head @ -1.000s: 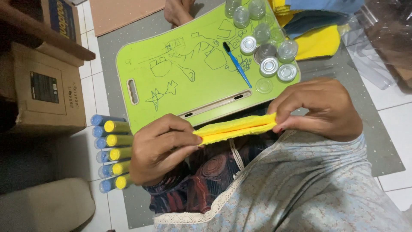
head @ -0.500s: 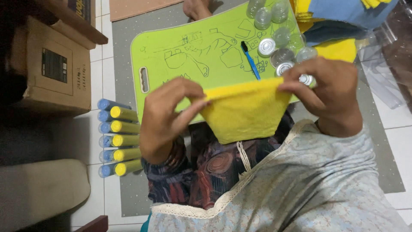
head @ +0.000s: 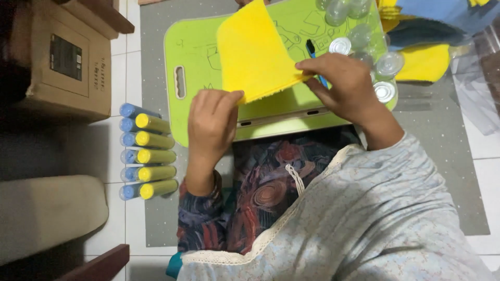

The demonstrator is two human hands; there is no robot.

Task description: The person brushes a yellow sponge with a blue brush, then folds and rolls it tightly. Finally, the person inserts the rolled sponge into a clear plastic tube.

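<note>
The left hand [head: 212, 124] pinches the near left corner of a yellow felt sheet [head: 255, 49], thumb on top, fingers curled beneath. The right hand [head: 341, 86] grips the sheet's right edge between thumb and fingertips. Held at two points like this, the sheet is stretched flat and lifted clear above a green lap board [head: 198, 78], which probably lets its face and its slightly ragged near edge be looked over. The board rests over the person's knees on a grey floor mat [head: 156, 218], a firm surface within easy reach; faint line drawings mark it, and a blue-handled brush [head: 312, 51] lies on it, partly hidden by the right hand. Small clear pots with silvery lids [head: 388, 65] cluster at the board's right end, close to that hand. More felt pieces, yellow and blue [head: 424, 57], lie beyond them. Well to the left, a row of yellow tubes with blue caps [head: 148, 156] lies side by side on the tiled floor, beside a cardboard box [head: 67, 62]
</note>
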